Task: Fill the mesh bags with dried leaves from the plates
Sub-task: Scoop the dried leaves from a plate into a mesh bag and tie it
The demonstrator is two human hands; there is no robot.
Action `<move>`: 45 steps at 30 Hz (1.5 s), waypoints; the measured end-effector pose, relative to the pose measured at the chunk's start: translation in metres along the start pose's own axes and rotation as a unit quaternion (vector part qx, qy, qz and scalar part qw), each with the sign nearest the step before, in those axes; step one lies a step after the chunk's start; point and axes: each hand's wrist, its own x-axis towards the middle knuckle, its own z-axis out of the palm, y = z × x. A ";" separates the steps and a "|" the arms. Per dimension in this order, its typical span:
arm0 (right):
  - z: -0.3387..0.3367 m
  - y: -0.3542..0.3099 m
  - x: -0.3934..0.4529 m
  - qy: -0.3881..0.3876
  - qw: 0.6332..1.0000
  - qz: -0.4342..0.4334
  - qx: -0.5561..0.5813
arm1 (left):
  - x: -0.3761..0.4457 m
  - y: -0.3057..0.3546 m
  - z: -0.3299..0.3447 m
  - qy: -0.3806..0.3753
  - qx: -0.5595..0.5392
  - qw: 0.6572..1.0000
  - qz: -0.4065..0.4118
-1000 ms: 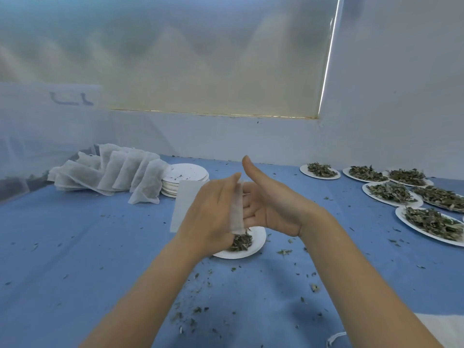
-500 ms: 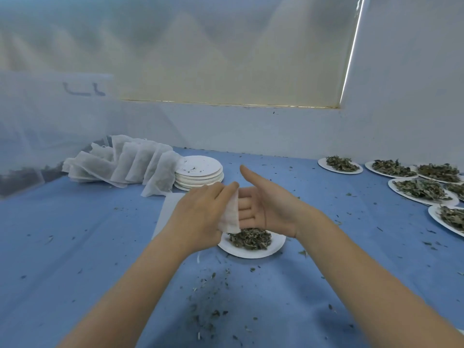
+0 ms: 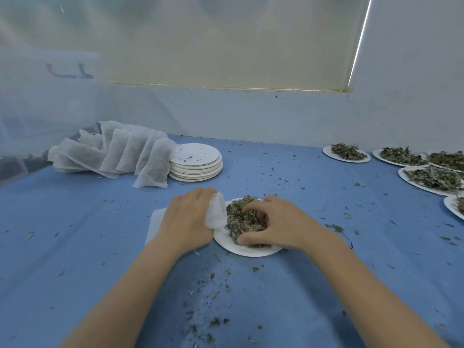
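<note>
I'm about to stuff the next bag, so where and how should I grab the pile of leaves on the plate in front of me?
Scoop the loose leaves from above at the heap's right side, fingers curled under and around a clump, as the right hand does. The heap is loose and sits on a shallow plate, so a pinch would shed bits. The left hand holds the bag at the plate's left edge.

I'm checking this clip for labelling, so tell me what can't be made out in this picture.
- Head view: most of the white mesh bag, covered by the left hand.
- Right hand fingertips, buried in the dried green leaves.
- Nearest white paper plate on the right, cut off by the frame edge.
</note>
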 end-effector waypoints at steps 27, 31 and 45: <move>0.001 -0.045 -0.004 0.143 0.980 -0.115 0.073 | -0.008 0.023 0.008 0.092 -0.011 0.995 0.035; -0.004 -0.043 -0.007 0.038 0.965 -0.066 0.250 | -0.006 0.019 0.011 0.058 -0.001 0.998 0.013; 0.025 -0.045 -0.001 0.187 0.949 -0.027 0.252 | -0.011 0.034 0.006 0.169 -0.029 0.981 0.092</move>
